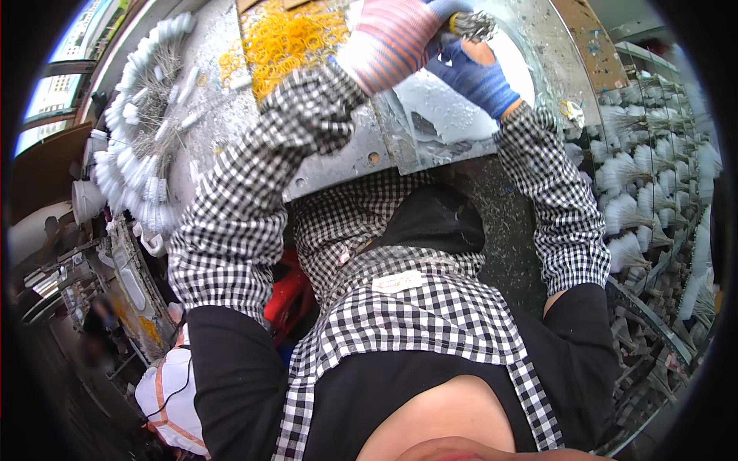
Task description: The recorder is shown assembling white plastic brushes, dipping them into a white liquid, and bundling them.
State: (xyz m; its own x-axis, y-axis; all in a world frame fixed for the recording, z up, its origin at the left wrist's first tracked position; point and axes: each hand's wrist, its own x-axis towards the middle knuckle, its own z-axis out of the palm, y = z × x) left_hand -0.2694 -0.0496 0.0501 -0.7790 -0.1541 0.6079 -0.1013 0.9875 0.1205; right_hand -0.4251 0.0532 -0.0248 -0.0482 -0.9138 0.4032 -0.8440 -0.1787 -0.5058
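Note:
My left hand (396, 42), in a pink-and-grey striped glove with blue fingertips, is closed around a bundle of thin twisted wire stems (475, 28). The grey looped ends of the stems stick out to the right of its fingers. Just below the bundle is my right hand (480, 81), in a blue glove with a patch of bare skin showing near the thumb. Its fingers are curled in close to the left hand, and what they pinch is hidden. Beneath both hands lies a wet, shiny white surface (453, 127) on the metal worktop.
Yellow rubber bands (296, 34) lie heaped left of my hands. White-bristled wire brushes (142, 115) fan along the worktop's left side. Racks of bundled white brushes (638, 173) stand at the right. A person in a white cap (173, 392) is at the lower left.

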